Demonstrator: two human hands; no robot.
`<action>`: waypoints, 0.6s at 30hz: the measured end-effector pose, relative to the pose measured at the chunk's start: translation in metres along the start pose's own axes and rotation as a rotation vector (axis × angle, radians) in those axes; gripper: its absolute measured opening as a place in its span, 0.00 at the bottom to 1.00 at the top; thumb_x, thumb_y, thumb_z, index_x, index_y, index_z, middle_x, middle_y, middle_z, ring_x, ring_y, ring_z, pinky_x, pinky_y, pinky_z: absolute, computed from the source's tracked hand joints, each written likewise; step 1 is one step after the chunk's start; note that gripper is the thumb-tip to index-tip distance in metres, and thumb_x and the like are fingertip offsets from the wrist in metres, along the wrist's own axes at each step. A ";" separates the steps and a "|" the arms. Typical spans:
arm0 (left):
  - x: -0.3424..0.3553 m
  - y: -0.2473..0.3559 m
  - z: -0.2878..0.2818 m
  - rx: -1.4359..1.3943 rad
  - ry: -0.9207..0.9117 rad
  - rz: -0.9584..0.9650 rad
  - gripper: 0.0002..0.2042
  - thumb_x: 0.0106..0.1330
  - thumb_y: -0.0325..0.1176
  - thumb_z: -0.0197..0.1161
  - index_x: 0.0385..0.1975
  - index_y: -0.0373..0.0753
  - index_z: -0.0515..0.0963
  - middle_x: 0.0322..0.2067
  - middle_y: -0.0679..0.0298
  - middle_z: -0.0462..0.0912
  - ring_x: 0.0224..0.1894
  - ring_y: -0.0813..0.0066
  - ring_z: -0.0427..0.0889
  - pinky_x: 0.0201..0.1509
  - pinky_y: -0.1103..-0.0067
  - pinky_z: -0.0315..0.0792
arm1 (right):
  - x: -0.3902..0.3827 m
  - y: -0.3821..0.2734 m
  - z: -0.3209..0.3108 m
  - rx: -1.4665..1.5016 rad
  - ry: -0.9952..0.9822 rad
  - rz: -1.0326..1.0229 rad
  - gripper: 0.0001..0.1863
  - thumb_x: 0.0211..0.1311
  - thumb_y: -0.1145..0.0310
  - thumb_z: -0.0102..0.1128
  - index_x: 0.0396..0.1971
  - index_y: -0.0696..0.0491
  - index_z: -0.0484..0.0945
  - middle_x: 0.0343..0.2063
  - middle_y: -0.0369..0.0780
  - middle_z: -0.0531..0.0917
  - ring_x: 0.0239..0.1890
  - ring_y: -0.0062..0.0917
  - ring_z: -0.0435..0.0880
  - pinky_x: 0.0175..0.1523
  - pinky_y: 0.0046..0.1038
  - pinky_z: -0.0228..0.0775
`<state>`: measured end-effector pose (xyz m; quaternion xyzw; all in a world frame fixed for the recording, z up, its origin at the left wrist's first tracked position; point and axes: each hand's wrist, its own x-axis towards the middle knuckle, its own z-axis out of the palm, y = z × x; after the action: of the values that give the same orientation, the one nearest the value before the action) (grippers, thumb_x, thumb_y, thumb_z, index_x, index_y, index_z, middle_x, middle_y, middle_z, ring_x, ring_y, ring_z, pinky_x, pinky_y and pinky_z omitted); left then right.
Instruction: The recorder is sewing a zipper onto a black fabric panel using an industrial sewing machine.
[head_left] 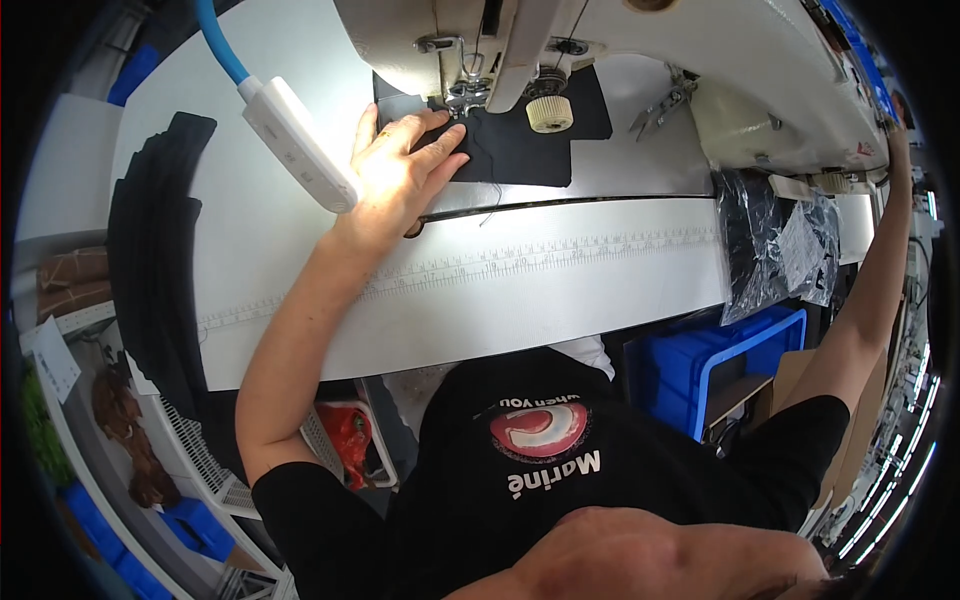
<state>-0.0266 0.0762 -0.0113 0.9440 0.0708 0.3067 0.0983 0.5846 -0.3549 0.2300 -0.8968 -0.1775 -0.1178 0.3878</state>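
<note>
My left hand lies with its fingers spread on a piece of black fabric on the sewing machine's bed. The fingertips rest just left of the presser foot, and the fabric runs beneath it. A loose dark thread trails off the fabric's near edge. Far out to the right, my right arm stretches up along the sewing machine. My right hand is at the machine's far right end by the picture's rim. Its fingers are too small and hidden to make out.
Stacked black fabric pieces hang over the table's left side. A white lamp on a blue neck hangs over my left wrist. Thread snips lie right of the needle. Clear plastic bags and a blue crate are at the right.
</note>
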 end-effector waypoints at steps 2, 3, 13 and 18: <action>0.000 0.000 0.000 -0.013 0.021 0.018 0.14 0.55 0.35 0.70 0.41 0.41 0.85 0.43 0.65 0.83 0.44 0.70 0.81 0.63 0.60 0.61 | 0.011 0.013 -0.010 0.134 -0.008 0.127 0.21 0.66 0.58 0.57 0.52 0.57 0.77 0.46 0.46 0.82 0.45 0.31 0.83 0.51 0.26 0.74; 0.000 0.000 0.001 -0.006 0.005 0.018 0.14 0.55 0.35 0.70 0.41 0.41 0.85 0.43 0.65 0.83 0.44 0.70 0.81 0.63 0.60 0.61 | 0.007 0.010 -0.011 0.166 -0.007 0.155 0.21 0.66 0.58 0.56 0.52 0.57 0.77 0.46 0.46 0.82 0.45 0.31 0.83 0.51 0.26 0.74; -0.001 -0.003 0.003 0.010 0.022 0.013 0.15 0.52 0.36 0.72 0.40 0.44 0.85 0.43 0.66 0.83 0.42 0.71 0.81 0.60 0.60 0.65 | -0.138 0.028 0.058 0.827 0.335 0.208 0.25 0.68 0.53 0.51 0.58 0.54 0.72 0.50 0.44 0.81 0.52 0.32 0.80 0.57 0.28 0.67; -0.003 -0.003 0.004 -0.001 0.032 -0.004 0.14 0.53 0.38 0.72 0.40 0.46 0.85 0.44 0.67 0.82 0.42 0.70 0.83 0.62 0.52 0.64 | -0.093 0.028 0.030 0.346 0.137 0.209 0.33 0.69 0.45 0.45 0.52 0.64 0.75 0.47 0.45 0.82 0.48 0.29 0.82 0.54 0.28 0.72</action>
<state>-0.0269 0.0779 -0.0173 0.9388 0.0741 0.3218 0.0981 0.5138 -0.3714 0.1588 -0.8203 -0.0741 -0.1054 0.5572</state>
